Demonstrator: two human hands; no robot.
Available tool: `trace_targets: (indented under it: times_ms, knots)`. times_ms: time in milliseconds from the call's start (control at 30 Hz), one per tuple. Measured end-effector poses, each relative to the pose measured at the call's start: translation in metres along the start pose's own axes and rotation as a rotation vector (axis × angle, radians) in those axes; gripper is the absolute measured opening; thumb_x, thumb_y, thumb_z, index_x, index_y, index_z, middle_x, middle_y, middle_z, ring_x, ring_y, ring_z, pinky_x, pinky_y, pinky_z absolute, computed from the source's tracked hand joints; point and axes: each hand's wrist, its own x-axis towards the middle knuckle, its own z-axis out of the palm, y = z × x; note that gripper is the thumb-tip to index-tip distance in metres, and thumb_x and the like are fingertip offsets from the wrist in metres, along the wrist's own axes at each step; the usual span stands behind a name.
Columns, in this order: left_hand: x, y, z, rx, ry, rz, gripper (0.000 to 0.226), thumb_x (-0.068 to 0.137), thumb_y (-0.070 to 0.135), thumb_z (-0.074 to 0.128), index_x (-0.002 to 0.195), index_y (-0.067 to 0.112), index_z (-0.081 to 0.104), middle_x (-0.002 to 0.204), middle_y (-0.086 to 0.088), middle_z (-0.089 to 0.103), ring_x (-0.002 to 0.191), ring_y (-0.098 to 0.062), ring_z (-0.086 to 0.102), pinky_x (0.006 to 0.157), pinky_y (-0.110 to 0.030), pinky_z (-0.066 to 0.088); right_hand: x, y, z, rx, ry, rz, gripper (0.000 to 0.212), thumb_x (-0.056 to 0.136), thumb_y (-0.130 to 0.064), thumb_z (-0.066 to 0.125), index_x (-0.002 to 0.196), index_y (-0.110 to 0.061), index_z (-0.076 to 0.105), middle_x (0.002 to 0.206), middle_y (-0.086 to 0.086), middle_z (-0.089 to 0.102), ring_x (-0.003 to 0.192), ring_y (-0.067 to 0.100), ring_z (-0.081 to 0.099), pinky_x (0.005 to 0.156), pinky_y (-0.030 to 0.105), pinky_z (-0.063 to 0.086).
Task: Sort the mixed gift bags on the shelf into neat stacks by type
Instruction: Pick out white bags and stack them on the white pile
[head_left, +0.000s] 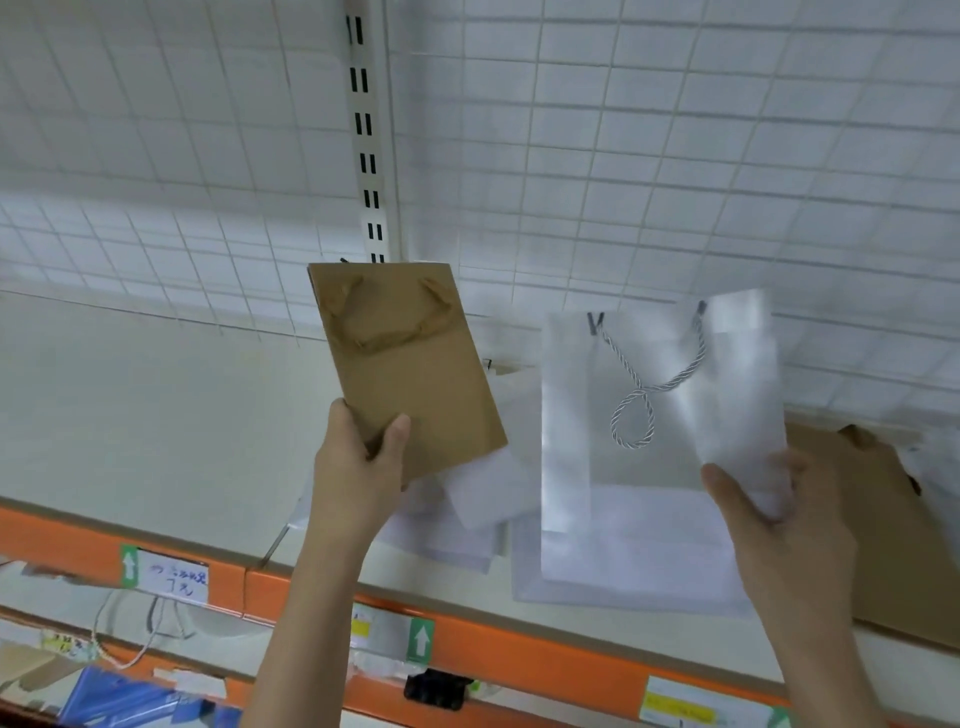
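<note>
Kraft bag: brown paper bag (410, 364), lifted above the shelf (156, 415), left hand (358, 467) fingers pinching its lower corner.
Frosted bag: translucent bag (654, 415) with silver cord, right hand (779, 514) fingers gripping its lower right corner.
Progress: seemingly early; white bags (467, 514) lie overlapping, unsorted.
Writing: shelf-edge label (174, 577), handwriting illegible.
</note>
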Motion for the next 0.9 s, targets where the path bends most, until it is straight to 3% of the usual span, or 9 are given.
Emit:
trace_targets:
  times_ms: [67,167,200,300,367,533,667,800,900]
  knots:
    - [-0.006,0.008,0.003,-0.102,0.014,0.036,0.021,0.093,0.021,0.053,0.1,0.005,0.042,0.084,0.004,0.052,0.072,-0.017,0.058,0.043,-0.02,0.051,-0.002,0.0,-0.007,0.012,0.034,0.009,0.051,0.068,-0.044,0.066,0.107,-0.017,0.05,0.092,0.0,0.057,0.077,0.017,0.051,0.071,0.022,0.034]
    - [-0.013,0.011,0.013,-0.206,0.052,0.044,0.017,0.093,0.022,0.052,0.104,0.012,0.043,0.086,0.007,0.053,0.073,-0.015,0.058,0.038,-0.013,0.045,-0.002,0.007,-0.022,0.054,0.072,0.024,0.036,0.078,-0.023,0.074,0.105,-0.017,0.05,0.079,-0.011,0.057,0.068,-0.009,0.055,0.059,0.002,0.034]
    - [-0.016,0.013,0.016,-0.236,0.062,0.04,0.02,0.093,0.024,0.052,0.107,0.013,0.043,0.087,0.007,0.054,0.073,-0.015,0.058,0.038,-0.013,0.044,-0.002,0.009,-0.028,0.062,0.093,0.029,0.034,0.079,-0.021,0.072,0.105,-0.019,0.05,0.079,-0.016,0.055,0.07,-0.008,0.055,0.059,-0.001,0.034]
    - [-0.024,0.022,0.03,-0.301,0.059,0.005,0.033,0.092,0.028,0.054,0.122,0.019,0.042,0.09,0.008,0.056,0.071,-0.013,0.058,0.036,-0.015,0.043,0.001,0.023,-0.052,0.076,0.186,0.045,0.036,0.074,-0.039,0.072,0.103,-0.034,0.051,0.081,-0.007,0.057,0.075,0.015,0.055,0.069,0.015,0.041]
    - [-0.031,0.03,0.043,-0.316,0.018,0.004,0.034,0.091,0.029,0.056,0.122,0.022,0.042,0.09,0.01,0.056,0.068,-0.012,0.058,0.035,-0.016,0.042,0.003,0.031,-0.072,0.097,0.239,0.072,0.031,0.075,-0.042,0.071,0.096,-0.044,0.048,0.071,-0.011,0.058,0.065,0.012,0.054,0.068,0.031,0.042]
    - [-0.06,0.05,0.097,-0.326,-0.141,0.012,0.036,0.09,0.027,0.057,0.124,0.022,0.046,0.096,0.001,0.062,0.066,-0.014,0.058,0.036,-0.015,0.042,0.011,0.046,-0.131,0.239,0.281,0.114,0.026,0.083,-0.019,0.067,0.088,-0.036,0.049,0.046,-0.016,0.052,0.037,0.001,0.044,0.038,0.013,0.035]
    - [-0.096,0.066,0.147,-0.275,-0.239,0.046,0.04,0.09,0.028,0.057,0.127,0.019,0.047,0.094,-0.001,0.063,0.061,-0.014,0.056,0.036,-0.013,0.04,0.02,0.064,-0.178,0.256,0.294,0.139,0.024,0.083,-0.019,0.067,0.089,-0.036,0.051,0.049,-0.015,0.054,0.039,0.0,0.043,0.039,0.01,0.034]
    - [-0.129,0.081,0.196,-0.27,-0.315,0.029,0.038,0.09,0.028,0.058,0.125,0.021,0.047,0.099,0.003,0.062,0.072,-0.012,0.059,0.039,-0.017,0.045,0.036,0.084,-0.229,0.246,0.294,0.123,0.023,0.084,-0.019,0.067,0.092,-0.035,0.052,0.051,-0.013,0.055,0.042,0.002,0.041,0.04,0.011,0.033]
    - [-0.15,0.088,0.232,-0.243,-0.351,0.019,0.033,0.089,0.029,0.058,0.121,0.021,0.051,0.103,0.002,0.064,0.079,-0.013,0.061,0.061,-0.031,0.055,0.047,0.104,-0.263,0.228,0.297,0.136,0.023,0.085,-0.018,0.065,0.098,-0.03,0.052,0.05,-0.014,0.052,0.041,0.002,0.04,0.039,0.011,0.031]
